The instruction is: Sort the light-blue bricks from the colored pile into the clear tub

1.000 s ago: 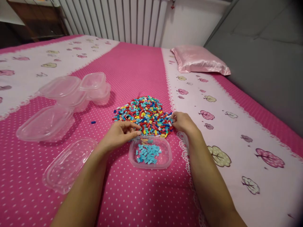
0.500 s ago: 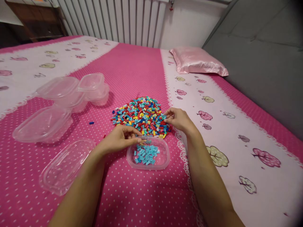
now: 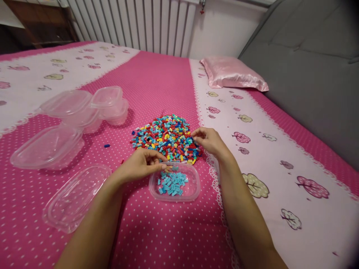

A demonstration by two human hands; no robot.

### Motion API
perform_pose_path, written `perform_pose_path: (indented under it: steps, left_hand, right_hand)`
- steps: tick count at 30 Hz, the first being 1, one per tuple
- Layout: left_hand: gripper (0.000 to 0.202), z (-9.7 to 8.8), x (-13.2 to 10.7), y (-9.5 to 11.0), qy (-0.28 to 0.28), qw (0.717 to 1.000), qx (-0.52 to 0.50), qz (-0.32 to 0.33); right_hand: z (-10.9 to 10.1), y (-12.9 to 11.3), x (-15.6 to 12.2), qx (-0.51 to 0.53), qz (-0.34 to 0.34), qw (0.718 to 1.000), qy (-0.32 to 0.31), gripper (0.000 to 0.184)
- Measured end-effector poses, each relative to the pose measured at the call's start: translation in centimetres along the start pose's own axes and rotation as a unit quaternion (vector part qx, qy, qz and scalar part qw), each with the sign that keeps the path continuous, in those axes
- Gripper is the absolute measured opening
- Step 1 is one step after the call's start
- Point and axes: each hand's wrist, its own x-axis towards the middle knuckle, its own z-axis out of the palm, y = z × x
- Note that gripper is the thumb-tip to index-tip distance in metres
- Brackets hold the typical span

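A heap of small coloured bricks [image 3: 165, 136] in red, blue, yellow and light blue lies on the pink dotted bedspread [image 3: 157, 231]. In front of it stands a clear plastic tub [image 3: 193, 190] holding only light blue bricks [image 3: 171, 184]. My left hand [image 3: 140, 164] hovers over the tub's far left rim, fingers curled together; whether it holds a brick I cannot tell. My right hand [image 3: 209, 141] rests at the heap's right edge, fingertips pinched among the bricks.
Several empty clear tubs and lids sit to the left: a stack [image 3: 84, 106], one tub [image 3: 46, 147] and a nearer one [image 3: 74, 196]. A loose blue brick [image 3: 106, 145] lies between them and the heap. A pink pillow [image 3: 231, 73] and grey headboard [image 3: 308, 63] are at right.
My left hand drew back from the heap to above the tub's rim. My right hand slid left along the heap's edge. The view shifted slightly.
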Motion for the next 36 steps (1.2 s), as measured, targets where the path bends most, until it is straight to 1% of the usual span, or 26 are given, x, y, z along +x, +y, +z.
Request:
perform_pose_path:
  steps: [4, 8, 11, 14, 16, 19, 21, 23, 26, 28, 30, 31, 32, 33, 34, 36]
  left_hand:
    - [0.036, 0.0, -0.1, 0.0, 0.002, 1.0, -0.01, 0.0]
    - [0.035, 0.0, -0.1, 0.0, -0.001, 1.0, -0.009, -0.001]
    - [0.034, 0.0, 0.0, 0.0, -0.005, 1.0, -0.009, 0.005]
    - [0.033, 0.0, 0.0, 0.0, -0.002, 1.0, -0.013, 0.007]
    - [0.033, 0.0, 0.0, -0.1, 0.001, 1.0, -0.014, 0.007]
    - [0.033, 0.0, 0.2, -0.3, 0.003, 1.0, -0.008, 0.012]
    - [0.034, -0.1, 0.2, -0.4, 0.004, 1.0, -0.007, 0.012]
    - [0.035, -0.1, 0.2, -0.4, 0.0, 1.0, -0.009, 0.006]
    - [0.038, -0.1, 0.1, -0.4, -0.009, 1.0, -0.011, 0.004]
    - [0.038, -0.1, 0.1, -0.3, -0.006, 1.0, -0.01, 0.008]
    - [0.037, 0.0, 0.1, -0.3, -0.003, 1.0, -0.007, 0.012]
    - [0.037, 0.0, 0.1, -0.3, -0.004, 1.0, -0.006, 0.012]
    - [0.036, 0.0, 0.1, -0.3, -0.005, 1.0, -0.007, 0.013]
    - [0.036, 0.0, 0.1, -0.2, -0.006, 1.0, -0.009, 0.012]
    - [0.035, 0.0, 0.1, -0.2, -0.004, 1.0, -0.012, 0.011]
    - [0.035, -0.1, 0.1, -0.2, 0.001, 1.0, -0.017, 0.009]
  right_hand:
    - [0.2, 0.0, 0.1, 0.017, 0.025, 1.0, -0.002, 0.017]
    - [0.4, -0.3, 0.1, 0.049, 0.054, 0.997, -0.03, 0.019]
    - [0.7, -0.7, 0.0, 0.012, 0.089, 0.995, -0.035, 0.02]
    - [0.9, -0.9, -0.1, -0.035, 0.086, 0.995, -0.022, 0.014]
    - [0.9, -0.9, -0.1, -0.038, 0.079, 0.996, -0.019, 0.013]
    - [0.7, -1.1, -0.2, -0.005, 0.07, 0.997, -0.013, 0.013]
    - [0.4, -1.6, -0.4, 0.033, 0.053, 0.998, -0.019, 0.016]
    - [0.1, -2.7, -0.9, 0.083, 0.025, 0.995, -0.048, 0.019]
    - [-0.5, -5.0, -2.2, 0.139, -0.023, 0.982, -0.13, 0.021]
    - [-0.8, -6.6, -3.2, 0.138, -0.051, 0.97, -0.195, 0.02]
    - [-1.2, -7.8, -4.1, 0.139, -0.077, 0.947, -0.28, 0.021]
    - [-1.3, -8.2, -4.4, 0.139, -0.086, 0.937, -0.308, 0.023]
    - [-1.4, -8.3, -4.5, 0.137, -0.091, 0.935, -0.315, 0.024]
    - [-1.5, -8.2, -4.5, 0.132, -0.091, 0.941, -0.298, 0.024]
    - [-1.5, -7.9, -4.3, 0.119, -0.085, 0.956, -0.256, 0.023]
    - [-1.5, -6.7, -3.5, 0.055, -0.052, 0.989, -0.125, 0.021]
